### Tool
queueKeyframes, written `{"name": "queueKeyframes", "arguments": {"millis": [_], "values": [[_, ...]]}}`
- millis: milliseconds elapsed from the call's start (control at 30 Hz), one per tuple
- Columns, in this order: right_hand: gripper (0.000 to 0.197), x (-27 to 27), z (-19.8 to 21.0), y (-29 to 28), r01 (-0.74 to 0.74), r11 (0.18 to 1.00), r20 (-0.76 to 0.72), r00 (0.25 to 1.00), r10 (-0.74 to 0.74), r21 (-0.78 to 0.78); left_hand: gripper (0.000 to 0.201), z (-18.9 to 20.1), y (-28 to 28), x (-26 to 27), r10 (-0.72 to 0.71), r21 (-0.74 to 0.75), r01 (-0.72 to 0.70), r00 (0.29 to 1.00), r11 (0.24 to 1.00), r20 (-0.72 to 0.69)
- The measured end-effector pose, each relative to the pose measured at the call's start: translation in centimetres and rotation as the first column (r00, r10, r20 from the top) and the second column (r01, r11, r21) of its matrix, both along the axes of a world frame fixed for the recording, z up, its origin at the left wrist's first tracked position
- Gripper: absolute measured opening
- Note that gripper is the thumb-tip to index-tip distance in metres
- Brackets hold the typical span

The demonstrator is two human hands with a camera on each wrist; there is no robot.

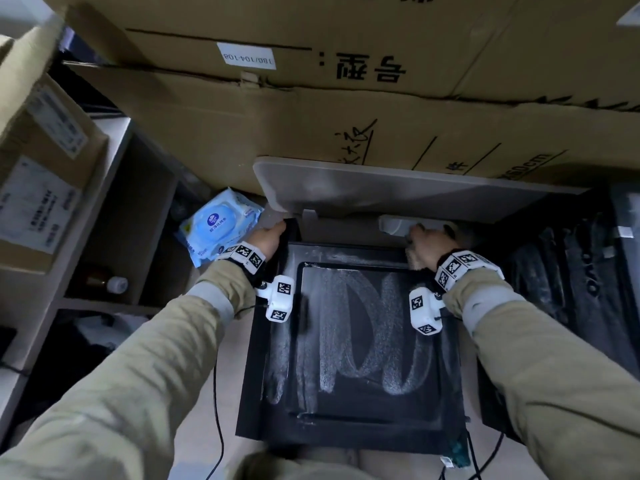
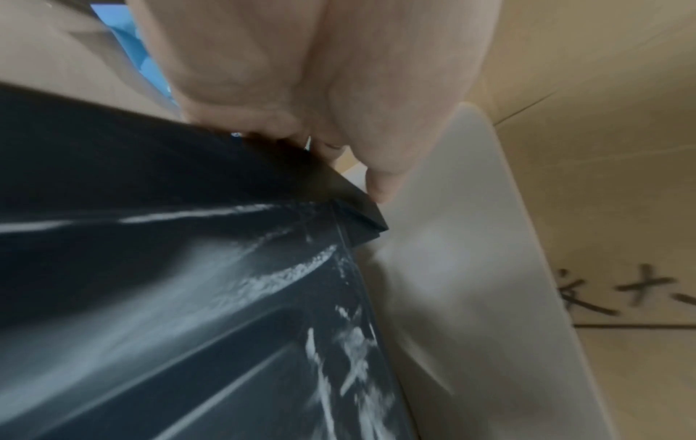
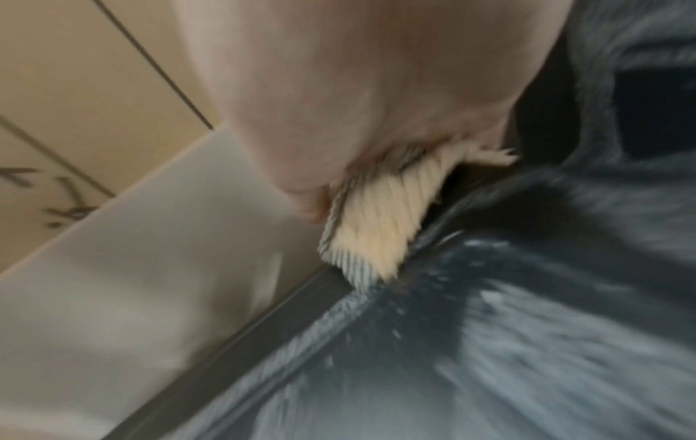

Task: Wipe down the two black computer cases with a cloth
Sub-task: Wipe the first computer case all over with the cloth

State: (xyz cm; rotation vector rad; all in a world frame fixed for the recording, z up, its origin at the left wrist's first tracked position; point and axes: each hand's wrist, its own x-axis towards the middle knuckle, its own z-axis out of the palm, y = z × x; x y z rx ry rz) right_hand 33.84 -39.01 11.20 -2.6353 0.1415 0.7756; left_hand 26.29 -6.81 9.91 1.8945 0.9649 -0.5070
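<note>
Cardboard boxes behind; left hand grips case, right hand apparently grips cloth.

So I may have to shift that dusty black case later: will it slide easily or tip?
The black case lies flat on its broad side, so tipping seems unlikely. Its rigid panel probably won't flex. Dust streaks may make it slippery; the left hand grips a corner.

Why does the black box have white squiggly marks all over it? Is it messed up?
Those looping pale streaks cover the top panel of the black computer case. They look like dust or wet smears from wiping, not damage. The right hand grips the cloth at the far right corner, and the left hand holds the far left corner.
</note>
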Motion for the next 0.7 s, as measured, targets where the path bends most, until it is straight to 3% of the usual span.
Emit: {"name": "queueKeyframes", "arguments": {"millis": [133, 233, 333, 500, 700], "values": [[0.044, -3.3, 0.2, -1.2, 0.037, 0.998, 0.142, 0.989, -0.044, 0.051, 0.078, 1.0, -0.5, -2.4, -0.043, 0.01, 0.042, 0.998, 0.999, 0.04], [0.058, -5.1, -0.3, -2.1, 0.154, 0.987, 0.128, 0.979, -0.157, 0.036, 0.051, 1.6, -1.0, -4.0, -0.009, 0.014, 0.008, 0.997, 1.0, 0.075], [0.071, -6.3, -0.9, -2.1, 0.175, 0.984, 0.081, 0.981, -0.178, 0.045, 0.035, 1.2, -0.9, -5.1, 0.012, 0.002, -0.012, 0.99, 1.0, 0.137], [0.077, -7.0, -1.0, 0.1, 0.078, 0.985, 0.166, 0.985, -0.053, -0.151, 0.04, 0.6, 0.3, -7.5, 0.086, -0.101, -0.069, 0.98, 0.992, 0.177], [0.074, -6.0, -1.3, 8.1, -0.203, 0.958, 0.033, 0.976, 0.214, -0.204, 0.036, -0.6, 1.9, -8.7, 0.221, -0.32, -0.159, 0.961, 0.934, 0.168]]}}
